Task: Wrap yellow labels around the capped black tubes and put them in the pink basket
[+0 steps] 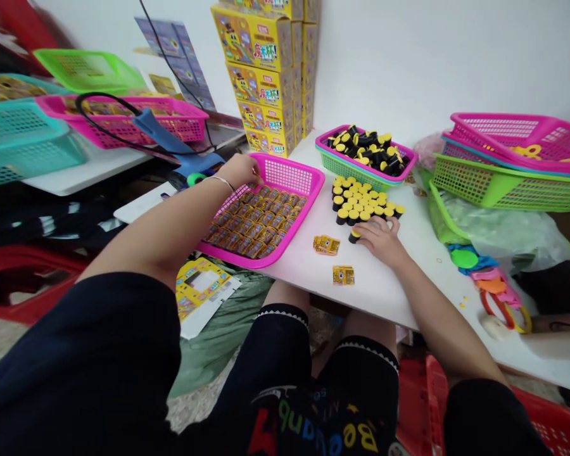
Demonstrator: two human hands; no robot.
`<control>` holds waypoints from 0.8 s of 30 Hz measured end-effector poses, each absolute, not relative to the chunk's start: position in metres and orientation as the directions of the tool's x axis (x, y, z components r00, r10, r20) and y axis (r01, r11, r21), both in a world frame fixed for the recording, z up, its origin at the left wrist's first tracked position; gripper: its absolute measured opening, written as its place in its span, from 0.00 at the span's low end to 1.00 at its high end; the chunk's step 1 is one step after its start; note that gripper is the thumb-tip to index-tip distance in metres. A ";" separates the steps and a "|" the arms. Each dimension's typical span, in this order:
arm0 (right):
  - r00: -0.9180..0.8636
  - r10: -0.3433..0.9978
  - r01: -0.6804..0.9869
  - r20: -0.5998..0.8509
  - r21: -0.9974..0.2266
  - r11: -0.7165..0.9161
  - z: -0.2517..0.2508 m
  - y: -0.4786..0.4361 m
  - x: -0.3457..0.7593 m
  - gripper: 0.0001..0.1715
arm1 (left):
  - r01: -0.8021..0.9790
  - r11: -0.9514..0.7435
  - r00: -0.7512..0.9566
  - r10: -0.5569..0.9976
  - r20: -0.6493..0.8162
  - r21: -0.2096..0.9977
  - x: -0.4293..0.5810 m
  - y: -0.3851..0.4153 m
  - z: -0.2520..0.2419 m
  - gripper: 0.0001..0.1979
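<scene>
My left hand (241, 171) is over the far left corner of a pink basket (285, 254), its fingers pinched together; what they hold, if anything, I cannot make out. Rows of small yellow-wrapped packs (254, 221) fill the basket's floor. On the white table, my right hand (382, 240) has its fingertips on a small black cylinder with a yellow cap (354, 236). Just beyond it, many more yellow-capped cylinders (361, 199) stand upright in a close group. Two little piles of flat yellow wrappers, one farther (326, 245) and one nearer (343, 275), lie left of that hand.
A pink basket heaped with black-and-yellow cylinders (368, 152) sits behind the group. Yellow boxes (266, 82) are stacked against the wall. A blue-handled tool (164, 139) with a black cable is at left. Stacked baskets (503, 183) and colourful bands (496, 288) occupy the right.
</scene>
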State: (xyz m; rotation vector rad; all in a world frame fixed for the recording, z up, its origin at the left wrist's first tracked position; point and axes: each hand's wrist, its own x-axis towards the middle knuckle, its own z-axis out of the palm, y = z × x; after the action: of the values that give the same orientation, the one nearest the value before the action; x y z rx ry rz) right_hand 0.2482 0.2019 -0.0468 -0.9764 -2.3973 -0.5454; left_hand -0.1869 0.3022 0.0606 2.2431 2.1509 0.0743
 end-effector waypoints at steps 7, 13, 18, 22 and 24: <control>-0.636 0.494 0.710 0.593 0.197 0.677 -0.042 0.197 0.250 0.13 | 0.997 -0.064 0.052 0.978 -0.204 -0.053 -0.181 0.318 0.052 0.13; -0.588 0.495 0.749 0.640 0.199 0.631 -0.039 0.200 0.260 0.12 | 0.953 -0.245 0.231 0.968 -0.098 -0.175 -0.143 0.270 0.078 0.18; -0.499 0.517 0.805 0.696 0.151 0.573 -0.035 0.205 0.269 0.12 | 0.814 -0.581 0.571 0.803 0.172 0.009 -0.043 0.136 0.063 0.22; -0.482 0.541 0.810 0.689 0.116 0.575 -0.032 0.205 0.275 0.12 | 0.768 -0.639 0.640 0.764 0.078 -0.045 0.027 0.047 0.002 0.27; -0.464 0.535 0.813 0.706 0.101 0.573 -0.031 0.204 0.277 0.12 | 0.817 -0.569 0.574 0.818 0.039 -0.092 0.042 0.025 -0.025 0.29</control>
State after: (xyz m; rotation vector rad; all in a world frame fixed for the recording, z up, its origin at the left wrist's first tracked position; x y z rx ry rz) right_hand 0.2771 0.2036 -0.0309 -1.0715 -2.1756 -0.5736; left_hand 0.0415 0.0251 -0.0245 2.8742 1.4985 -0.0130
